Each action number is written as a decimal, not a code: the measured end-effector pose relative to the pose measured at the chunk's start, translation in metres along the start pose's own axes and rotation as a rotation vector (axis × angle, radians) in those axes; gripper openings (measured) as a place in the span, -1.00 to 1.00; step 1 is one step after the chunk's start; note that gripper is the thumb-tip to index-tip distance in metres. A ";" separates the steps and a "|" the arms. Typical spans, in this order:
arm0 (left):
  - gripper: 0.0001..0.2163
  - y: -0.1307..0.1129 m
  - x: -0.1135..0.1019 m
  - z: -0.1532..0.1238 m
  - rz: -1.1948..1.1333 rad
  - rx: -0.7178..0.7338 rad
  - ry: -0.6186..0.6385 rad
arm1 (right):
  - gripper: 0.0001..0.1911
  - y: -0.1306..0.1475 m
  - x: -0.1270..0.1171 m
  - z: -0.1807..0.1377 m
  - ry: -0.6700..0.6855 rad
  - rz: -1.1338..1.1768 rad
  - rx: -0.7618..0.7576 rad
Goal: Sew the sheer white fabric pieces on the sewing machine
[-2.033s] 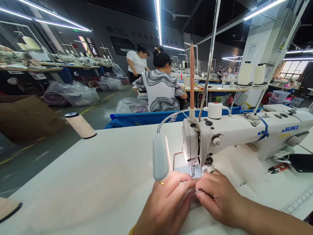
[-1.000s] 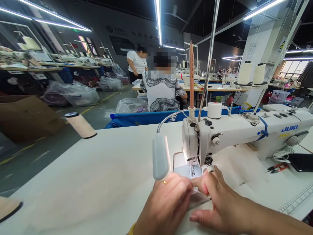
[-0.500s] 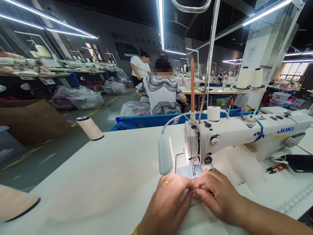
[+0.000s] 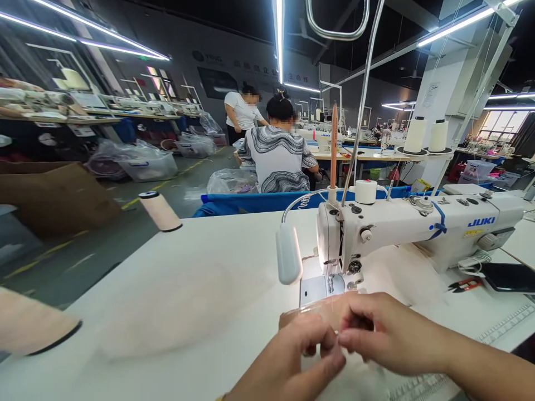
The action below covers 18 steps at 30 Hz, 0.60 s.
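Just in front of the sewing machine (image 4: 388,228), my left hand (image 4: 298,356) and my right hand (image 4: 387,331) meet fingertip to fingertip. Both are closed in a pinch on a sheer pale fabric (image 4: 311,307), with a small whitish bit showing between the fingertips. The fabric's upper edge spans behind my fingers, below the metal needle plate (image 4: 313,291). Its lower part blends into the white table and is hard to make out. Above it is the presser foot (image 4: 330,283), with the fabric's edge apart from it or only just touching; I cannot tell which.
Pale sheer cloth (image 4: 167,317) lies on the left of the table. Two thread cones (image 4: 161,211) stand at the left edge. Red-handled snips (image 4: 465,285), a phone (image 4: 507,277) and a clear ruler (image 4: 505,323) lie right. A lamp (image 4: 288,253) hangs beside the needle. Two people are beyond.
My hands have drawn slightly back from the presser foot towards me, bringing the fabric's upper edge into sight. The head view has shifted a little.
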State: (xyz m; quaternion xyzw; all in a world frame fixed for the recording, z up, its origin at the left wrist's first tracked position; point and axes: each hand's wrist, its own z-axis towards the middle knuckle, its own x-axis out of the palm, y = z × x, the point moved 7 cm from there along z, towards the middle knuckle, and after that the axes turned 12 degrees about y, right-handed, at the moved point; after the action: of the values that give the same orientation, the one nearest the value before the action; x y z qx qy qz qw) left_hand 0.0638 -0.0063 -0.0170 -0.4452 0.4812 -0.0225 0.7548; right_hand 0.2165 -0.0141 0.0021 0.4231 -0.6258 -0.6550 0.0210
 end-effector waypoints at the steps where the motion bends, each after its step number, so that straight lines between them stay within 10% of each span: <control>1: -0.75 0.010 0.001 0.007 0.077 -0.032 -0.011 | -0.82 -0.009 -0.002 0.014 -0.035 -0.098 0.041; 9: -0.85 0.025 0.002 0.020 0.576 0.158 -0.248 | -0.73 -0.049 -0.006 0.071 -0.112 -0.413 0.123; 18: -0.70 0.021 0.012 0.020 0.601 0.222 -0.154 | -0.72 -0.030 -0.002 0.023 -0.223 -0.699 -0.054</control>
State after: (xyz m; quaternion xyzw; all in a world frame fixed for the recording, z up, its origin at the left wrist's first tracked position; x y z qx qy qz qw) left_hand 0.0765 0.0141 -0.0372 -0.1985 0.5271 0.1827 0.8059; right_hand 0.2195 0.0120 -0.0246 0.5369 -0.4243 -0.6808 -0.2613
